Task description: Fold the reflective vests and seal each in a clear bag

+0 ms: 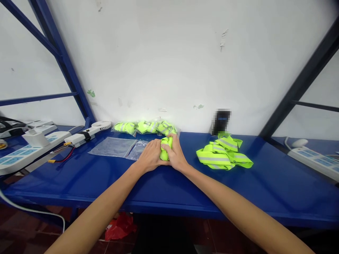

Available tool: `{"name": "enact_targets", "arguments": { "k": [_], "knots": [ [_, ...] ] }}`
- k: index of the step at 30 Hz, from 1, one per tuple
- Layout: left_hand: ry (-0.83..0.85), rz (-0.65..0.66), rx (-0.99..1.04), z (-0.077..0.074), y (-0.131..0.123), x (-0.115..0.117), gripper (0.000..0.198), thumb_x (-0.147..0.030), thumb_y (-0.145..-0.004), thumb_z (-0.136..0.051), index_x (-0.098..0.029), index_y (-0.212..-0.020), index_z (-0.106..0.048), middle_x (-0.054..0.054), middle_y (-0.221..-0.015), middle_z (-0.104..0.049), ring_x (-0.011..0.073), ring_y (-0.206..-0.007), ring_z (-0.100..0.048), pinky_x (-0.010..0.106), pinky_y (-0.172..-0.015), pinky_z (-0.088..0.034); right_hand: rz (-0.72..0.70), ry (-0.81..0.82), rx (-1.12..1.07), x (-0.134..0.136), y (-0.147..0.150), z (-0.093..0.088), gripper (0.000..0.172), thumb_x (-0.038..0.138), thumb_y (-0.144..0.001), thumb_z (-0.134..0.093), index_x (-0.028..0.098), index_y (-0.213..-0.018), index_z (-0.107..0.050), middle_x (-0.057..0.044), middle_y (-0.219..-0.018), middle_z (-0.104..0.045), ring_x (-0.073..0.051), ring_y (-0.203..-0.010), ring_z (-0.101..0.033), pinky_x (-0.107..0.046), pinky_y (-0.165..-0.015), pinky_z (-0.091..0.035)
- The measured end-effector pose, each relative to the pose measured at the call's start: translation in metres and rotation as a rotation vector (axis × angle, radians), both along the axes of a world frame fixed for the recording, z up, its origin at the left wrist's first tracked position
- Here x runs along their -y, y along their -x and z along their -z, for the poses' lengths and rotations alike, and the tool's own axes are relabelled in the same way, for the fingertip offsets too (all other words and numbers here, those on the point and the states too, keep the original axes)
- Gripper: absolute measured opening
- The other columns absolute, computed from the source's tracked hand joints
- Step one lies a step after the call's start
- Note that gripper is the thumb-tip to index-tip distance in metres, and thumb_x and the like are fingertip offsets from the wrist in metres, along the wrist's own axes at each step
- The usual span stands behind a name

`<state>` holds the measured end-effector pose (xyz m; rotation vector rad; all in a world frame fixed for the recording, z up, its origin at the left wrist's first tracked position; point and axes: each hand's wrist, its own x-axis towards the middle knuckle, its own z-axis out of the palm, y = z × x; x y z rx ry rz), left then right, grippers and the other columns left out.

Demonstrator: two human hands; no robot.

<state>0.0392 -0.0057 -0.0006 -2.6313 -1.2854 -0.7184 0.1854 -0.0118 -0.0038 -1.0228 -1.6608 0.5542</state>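
Observation:
A bundled neon-yellow reflective strap (165, 148) is squeezed between my two hands, just above the middle of the blue table. My left hand (151, 155) wraps its left side, and my right hand (177, 152) closes round the right side with the thumb across the front. Partly behind my left hand lies a clear plastic bag (137, 149), with a second flat zip bag (113, 146) beside it. To the right sits a loose heap of the same neon reflective straps (222, 155). Against the wall, several bagged strap bundles (147, 127) stand in a row.
A white handheld fan (90, 132) and a power strip (31, 150) with wires occupy the left side. A dark, pixelated upright object (221, 121) leans at the wall. Another power strip (315, 160) lies far right. Blue metal posts (63, 63) frame the table.

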Motion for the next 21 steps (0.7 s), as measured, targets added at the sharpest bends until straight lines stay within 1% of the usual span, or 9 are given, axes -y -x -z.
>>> {"name": "enact_targets", "arguments": {
  "k": [2, 4, 8, 10, 13, 15, 18, 21],
  "knots": [
    [0.02, -0.013, 0.034, -0.001, 0.001, 0.0, 0.057, -0.061, -0.074, -0.06, -0.015, -0.104, -0.048, 0.011, -0.102, -0.054, 0.0295, -0.094, -0.053, 0.044, -0.085, -0.043, -0.031, 0.023, -0.016, 0.0, -0.001, -0.002, 0.034, 0.034, -0.085, -0.047, 0.024, -0.117, -0.042, -0.009, -0.115, -0.049, -0.025, -0.108, -0.05, -0.045, -0.099, -0.037],
    [0.054, -0.016, 0.069, -0.003, 0.002, 0.002, 0.063, -0.062, -0.071, -0.064, -0.015, -0.11, -0.048, 0.012, -0.105, -0.055, 0.0306, -0.096, -0.054, 0.044, -0.084, -0.044, -0.018, 0.024, -0.041, -0.003, -0.002, -0.003, 0.034, 0.03, -0.085, -0.045, 0.023, -0.118, -0.041, -0.009, -0.114, -0.049, -0.025, -0.106, -0.05, -0.045, -0.098, -0.038],
    [0.115, 0.047, 0.082, -0.011, 0.006, 0.006, 0.08, -0.062, -0.063, -0.071, -0.019, -0.124, -0.044, 0.012, -0.12, -0.054, 0.0322, -0.109, -0.054, 0.043, -0.089, -0.044, 0.012, 0.082, -0.131, -0.01, -0.007, -0.005, 0.037, 0.024, -0.08, -0.046, 0.024, -0.116, -0.041, -0.005, -0.103, -0.053, -0.023, -0.094, -0.053, -0.043, -0.091, -0.042],
    [0.125, 0.034, 0.068, -0.015, 0.009, 0.007, 0.084, -0.063, -0.062, -0.071, -0.021, -0.129, -0.042, 0.012, -0.125, -0.054, 0.032, -0.113, -0.053, 0.042, -0.092, -0.043, -0.007, 0.12, -0.188, -0.012, -0.01, -0.007, 0.041, 0.022, -0.076, -0.049, 0.024, -0.116, -0.041, -0.004, -0.1, -0.054, -0.022, -0.09, -0.054, -0.041, -0.086, -0.044],
    [0.112, -0.027, 0.061, -0.018, 0.011, 0.007, 0.087, -0.066, -0.062, -0.069, -0.021, -0.131, -0.041, 0.012, -0.125, -0.056, 0.0327, -0.114, -0.053, 0.044, -0.094, -0.041, -0.057, 0.144, -0.265, -0.012, -0.012, -0.009, 0.048, 0.021, -0.072, -0.052, 0.024, -0.118, -0.041, -0.002, -0.097, -0.054, -0.02, -0.084, -0.054, -0.037, -0.081, -0.046],
    [0.113, -0.037, 0.054, -0.017, 0.012, 0.005, 0.092, -0.07, -0.059, -0.07, -0.021, -0.131, -0.041, 0.013, -0.126, -0.056, 0.034, -0.115, -0.053, 0.044, -0.095, -0.04, -0.081, 0.134, -0.277, -0.012, -0.012, -0.01, 0.049, 0.021, -0.07, -0.053, 0.025, -0.118, -0.042, -0.001, -0.095, -0.054, -0.019, -0.081, -0.053, -0.035, -0.078, -0.047],
    [0.14, -0.032, 0.049, -0.014, 0.009, 0.004, 0.093, -0.07, -0.056, -0.071, -0.021, -0.13, -0.041, 0.012, -0.125, -0.057, 0.0347, -0.114, -0.054, 0.043, -0.093, -0.042, -0.08, 0.11, -0.276, -0.012, -0.008, -0.007, 0.045, 0.02, -0.07, -0.054, 0.025, -0.113, -0.044, 0.001, -0.089, -0.054, -0.018, -0.078, -0.053, -0.034, -0.075, -0.046],
    [0.142, -0.033, 0.059, -0.013, 0.006, 0.005, 0.086, -0.067, -0.058, -0.071, -0.02, -0.125, -0.044, 0.013, -0.121, -0.059, 0.0348, -0.11, -0.057, 0.042, -0.089, -0.045, -0.034, 0.085, -0.27, -0.012, -0.004, -0.004, 0.037, 0.019, -0.071, -0.053, 0.025, -0.107, -0.045, 0.002, -0.085, -0.052, -0.018, -0.075, -0.052, -0.032, -0.073, -0.045]
  ]
}}
